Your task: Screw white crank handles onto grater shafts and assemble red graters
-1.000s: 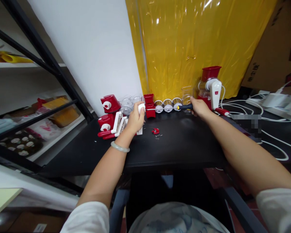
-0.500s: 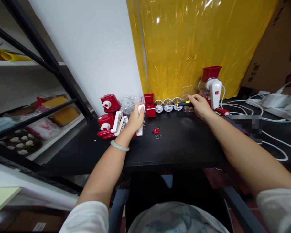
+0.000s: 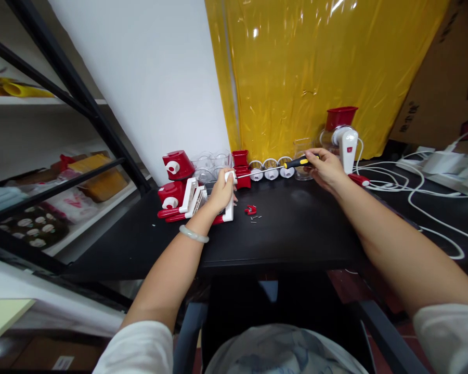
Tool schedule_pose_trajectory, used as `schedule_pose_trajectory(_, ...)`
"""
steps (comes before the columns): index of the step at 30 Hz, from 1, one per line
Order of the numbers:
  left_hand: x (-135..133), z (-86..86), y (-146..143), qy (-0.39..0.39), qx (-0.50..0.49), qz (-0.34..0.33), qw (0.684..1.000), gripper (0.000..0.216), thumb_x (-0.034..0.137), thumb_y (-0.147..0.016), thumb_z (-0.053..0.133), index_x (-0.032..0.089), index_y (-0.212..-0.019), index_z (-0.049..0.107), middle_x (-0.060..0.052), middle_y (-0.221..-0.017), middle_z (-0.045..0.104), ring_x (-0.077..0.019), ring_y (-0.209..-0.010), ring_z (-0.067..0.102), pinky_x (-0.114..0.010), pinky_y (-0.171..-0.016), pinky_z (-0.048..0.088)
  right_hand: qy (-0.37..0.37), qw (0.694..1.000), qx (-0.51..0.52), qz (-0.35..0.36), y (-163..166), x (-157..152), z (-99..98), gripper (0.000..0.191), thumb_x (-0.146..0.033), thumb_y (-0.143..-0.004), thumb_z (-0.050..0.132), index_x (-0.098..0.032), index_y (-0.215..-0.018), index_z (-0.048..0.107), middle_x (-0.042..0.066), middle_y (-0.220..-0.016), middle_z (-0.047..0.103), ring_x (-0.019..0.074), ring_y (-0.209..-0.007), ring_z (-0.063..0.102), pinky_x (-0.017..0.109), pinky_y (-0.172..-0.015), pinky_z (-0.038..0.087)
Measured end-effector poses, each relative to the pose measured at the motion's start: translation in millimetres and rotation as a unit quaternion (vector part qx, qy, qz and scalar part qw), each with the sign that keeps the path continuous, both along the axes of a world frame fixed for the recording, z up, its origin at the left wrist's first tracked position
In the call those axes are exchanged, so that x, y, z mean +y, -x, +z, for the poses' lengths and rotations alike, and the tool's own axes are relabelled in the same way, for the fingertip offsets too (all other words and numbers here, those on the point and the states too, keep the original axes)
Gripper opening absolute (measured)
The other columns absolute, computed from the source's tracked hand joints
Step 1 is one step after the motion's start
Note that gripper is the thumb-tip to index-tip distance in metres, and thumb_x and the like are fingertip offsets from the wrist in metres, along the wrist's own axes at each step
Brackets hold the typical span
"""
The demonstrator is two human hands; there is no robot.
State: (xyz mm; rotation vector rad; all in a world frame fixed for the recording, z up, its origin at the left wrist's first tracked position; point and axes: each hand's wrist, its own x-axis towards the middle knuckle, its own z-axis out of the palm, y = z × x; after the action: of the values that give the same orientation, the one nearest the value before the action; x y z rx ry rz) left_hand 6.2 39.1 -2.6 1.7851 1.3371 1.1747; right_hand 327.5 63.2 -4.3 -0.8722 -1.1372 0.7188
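Note:
My left hand (image 3: 219, 194) is closed around a white plastic part (image 3: 230, 208) with a red base, standing upright on the black table (image 3: 296, 228). My right hand (image 3: 326, 168) grips the black-and-yellow handle of a screwdriver (image 3: 296, 162). Its thin shaft runs left, and the tip meets the top of the white part by my left fingers. A small red piece (image 3: 250, 210) and a few tiny screws (image 3: 255, 218) lie on the table just right of my left hand.
Red-and-white units (image 3: 175, 184) are stacked left of my hand. Clear cups, a red box (image 3: 241, 162) and three drum parts (image 3: 271, 168) line the yellow sheet. An assembled red-and-white appliance (image 3: 342, 136) and white cables (image 3: 398, 182) sit right; a black shelf frame stands left.
My right hand has lifted the screwdriver handle slightly, tilting the shaft down toward the white part. My left hand has shifted the part a little to the right and turned it.

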Motion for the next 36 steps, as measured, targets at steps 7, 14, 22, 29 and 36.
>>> schedule_pose_trajectory(7,2,2.1,-5,0.068,-0.055,-0.014,0.996,0.035,0.047,-0.108,0.036,0.029,-0.138,0.040,0.004,-0.078,0.055,-0.0116,-0.046,0.057,-0.024,-0.043,0.052,0.002,1.000,0.000,0.020,-1,-5,3.3,0.048,-0.059,-0.067,0.083,-0.026,-0.091,0.058,0.001,-0.083,0.061,0.0190,-0.076,0.065,0.034,-0.066,0.054)
schedule_pose_trajectory(14,-2,1.1,-7,0.079,-0.043,-0.024,0.996,0.034,0.047,-0.107,0.034,0.029,-0.136,0.040,0.005,-0.078,0.056,-0.0110,-0.045,0.056,-0.023,-0.044,0.051,0.016,0.999,0.020,0.022,-2,-8,6.2,0.038,-0.053,-0.074,0.081,-0.027,-0.092,0.059,0.001,-0.084,0.065,0.0183,-0.075,0.066,0.032,-0.065,0.055)
schedule_pose_trajectory(22,-6,2.2,6,-0.148,0.132,-0.009,0.980,0.043,0.045,-0.108,0.037,0.021,-0.142,0.048,-0.005,-0.084,0.066,-0.0198,-0.065,0.068,-0.035,-0.071,0.059,0.125,0.991,-0.045,-0.014,-6,6,-7.0,0.061,-0.086,-0.084,0.052,-0.025,-0.079,0.055,0.003,-0.053,0.056,0.0181,-0.043,0.052,0.030,-0.042,0.040)
schedule_pose_trajectory(29,-9,7.0,8,-0.149,0.126,-0.008,0.981,0.046,0.049,-0.108,0.039,0.021,-0.142,0.049,-0.007,-0.085,0.067,-0.0224,-0.071,0.071,-0.038,-0.077,0.060,0.143,0.989,-0.025,0.002,-2,1,-11.5,0.054,-0.073,-0.082,0.070,-0.027,-0.072,0.044,-0.007,-0.043,0.037,0.0118,-0.037,0.033,0.027,-0.039,0.028)
schedule_pose_trajectory(36,-4,1.3,5,-0.086,0.056,-0.010,0.995,0.045,0.054,-0.107,0.040,0.024,-0.140,0.048,-0.004,-0.084,0.062,-0.0155,-0.054,0.060,-0.030,-0.054,0.054,0.060,0.998,-0.005,0.017,0,1,-4.5,0.053,-0.067,-0.082,0.074,-0.027,-0.072,0.041,-0.007,-0.050,0.035,0.0114,-0.044,0.037,0.027,-0.045,0.034)
